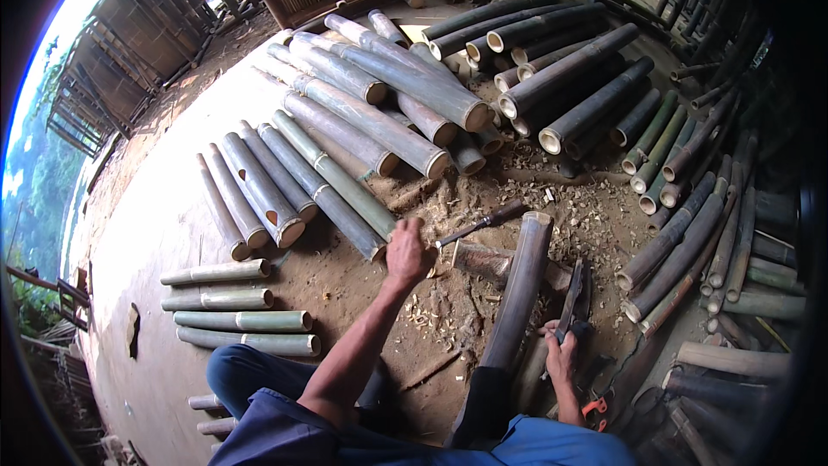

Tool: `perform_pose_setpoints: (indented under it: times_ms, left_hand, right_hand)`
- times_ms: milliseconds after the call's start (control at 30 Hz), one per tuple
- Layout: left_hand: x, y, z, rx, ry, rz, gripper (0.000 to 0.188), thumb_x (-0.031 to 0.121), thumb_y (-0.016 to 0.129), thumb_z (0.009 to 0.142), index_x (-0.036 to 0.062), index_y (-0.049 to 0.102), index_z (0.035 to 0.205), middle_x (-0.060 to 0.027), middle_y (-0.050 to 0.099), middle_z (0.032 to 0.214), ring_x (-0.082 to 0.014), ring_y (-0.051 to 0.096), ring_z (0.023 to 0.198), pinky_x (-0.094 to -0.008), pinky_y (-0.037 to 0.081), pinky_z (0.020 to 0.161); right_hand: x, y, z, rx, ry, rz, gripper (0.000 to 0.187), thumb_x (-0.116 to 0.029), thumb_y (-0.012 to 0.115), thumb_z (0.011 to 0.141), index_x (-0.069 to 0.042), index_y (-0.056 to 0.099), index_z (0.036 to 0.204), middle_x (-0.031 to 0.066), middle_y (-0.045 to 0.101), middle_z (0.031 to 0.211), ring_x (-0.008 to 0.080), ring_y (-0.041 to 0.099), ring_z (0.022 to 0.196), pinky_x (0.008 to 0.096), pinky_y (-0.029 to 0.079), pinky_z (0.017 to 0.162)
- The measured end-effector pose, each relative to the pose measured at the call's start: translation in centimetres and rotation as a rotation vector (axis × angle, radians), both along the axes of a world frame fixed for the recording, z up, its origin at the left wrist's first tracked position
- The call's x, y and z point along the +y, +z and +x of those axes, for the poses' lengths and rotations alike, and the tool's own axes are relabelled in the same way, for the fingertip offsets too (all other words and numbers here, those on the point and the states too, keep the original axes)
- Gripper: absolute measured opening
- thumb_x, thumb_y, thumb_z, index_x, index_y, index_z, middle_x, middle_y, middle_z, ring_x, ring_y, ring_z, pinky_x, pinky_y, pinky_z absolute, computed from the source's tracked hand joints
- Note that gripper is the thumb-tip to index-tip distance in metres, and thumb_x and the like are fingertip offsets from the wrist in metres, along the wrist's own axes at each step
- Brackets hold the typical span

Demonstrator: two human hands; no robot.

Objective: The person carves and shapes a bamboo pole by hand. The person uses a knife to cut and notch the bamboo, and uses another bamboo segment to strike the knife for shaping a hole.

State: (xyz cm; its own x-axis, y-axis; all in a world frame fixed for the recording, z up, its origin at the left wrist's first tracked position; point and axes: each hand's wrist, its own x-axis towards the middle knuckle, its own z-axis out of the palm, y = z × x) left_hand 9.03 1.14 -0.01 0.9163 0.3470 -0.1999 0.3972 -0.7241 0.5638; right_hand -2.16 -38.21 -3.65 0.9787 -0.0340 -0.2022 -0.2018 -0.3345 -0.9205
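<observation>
My left hand (410, 252) is closed beside the near end of a long green bamboo tube (336, 177). What its fingers hold, if anything, is hidden. My right hand (561, 352) grips a knife (570, 300) with a broad grey blade pointing away from me. Between the hands, a thick dark bamboo tube (516, 293) leans between my legs, its pale cut end facing away. It crosses a short wooden block (483, 262) on the ground. Past the block lies a dark-handled chisel-like tool (483, 223) among the shavings.
Thick bamboo tubes (379, 108) lie in rows ahead, with darker tubes (595, 103) stacked at far right. Short green tubes (246, 321) lie at left. More bamboo (681, 242) is piled at right. Wood chips (595, 207) litter the ground. An orange-handled tool (595, 407) sits beside my right forearm.
</observation>
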Motion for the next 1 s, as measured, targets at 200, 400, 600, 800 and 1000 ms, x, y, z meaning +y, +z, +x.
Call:
perform_pose_setpoints:
  times_ms: [200,400,600,800,1000]
  left_hand:
    - [12.2,-6.4,1.6,0.047,1.039,-0.252,0.1,0.029,0.096,0.069,-0.002,0.033,0.141,-0.0283,0.052,0.139,-0.0367,0.057,0.124,-0.0461,0.052,0.103]
    - [12.3,-7.8,3.1,-0.011,0.963,-0.899,0.049,0.017,0.089,0.071,-0.0053,0.065,0.107,-0.0191,0.065,0.116,-0.0285,0.062,0.114,-0.0495,0.051,0.104]
    - [7.0,-5.7,-3.7,-0.325,0.52,-1.988,0.047,0.016,0.089,0.073,0.0044,0.065,0.111,-0.0112,0.068,0.109,-0.0308,0.061,0.117,-0.054,0.043,0.109]
    - [-10.7,-1.8,-9.0,0.055,0.197,-2.158,0.066,0.011,0.083,0.075,0.007,0.06,0.136,-0.0076,0.068,0.128,-0.0268,0.06,0.128,-0.0572,0.034,0.12]
    - [-12.1,5.1,-9.6,0.178,-0.525,-0.564,0.028,0.012,0.077,0.078,0.0036,0.073,0.105,-0.0135,0.075,0.092,-0.025,0.073,0.092,-0.0416,0.057,0.086]
  right_hand:
    - [0.0,1.6,0.1,-0.04,-0.005,-0.21,0.016,-0.012,0.058,0.092,0.001,0.063,0.1,0.0112,0.072,0.085,0.0233,0.07,0.084,0.0371,0.053,0.081]
    - [-2.6,2.0,-1.7,-0.007,-0.134,-0.17,0.015,-0.01,0.06,0.092,0.001,0.062,0.102,0.0114,0.069,0.08,0.0247,0.07,0.082,0.0382,0.055,0.083]
    - [6.6,7.9,1.1,0.194,-0.077,0.291,0.022,-0.025,0.066,0.1,-0.004,0.063,0.107,0.0091,0.066,0.09,0.0138,0.06,0.057,0.0261,0.045,0.047]
    - [9.3,9.5,1.4,0.303,-0.146,0.653,0.056,-0.063,0.066,0.096,-0.01,0.058,0.114,0.0065,0.066,0.09,0.0183,0.061,0.052,0.0289,0.042,0.039]
    - [5.4,9.0,1.0,0.342,-0.321,0.747,0.054,-0.062,0.065,0.093,-0.012,0.063,0.113,0.0081,0.068,0.082,0.0164,0.061,0.054,0.0274,0.044,0.041]
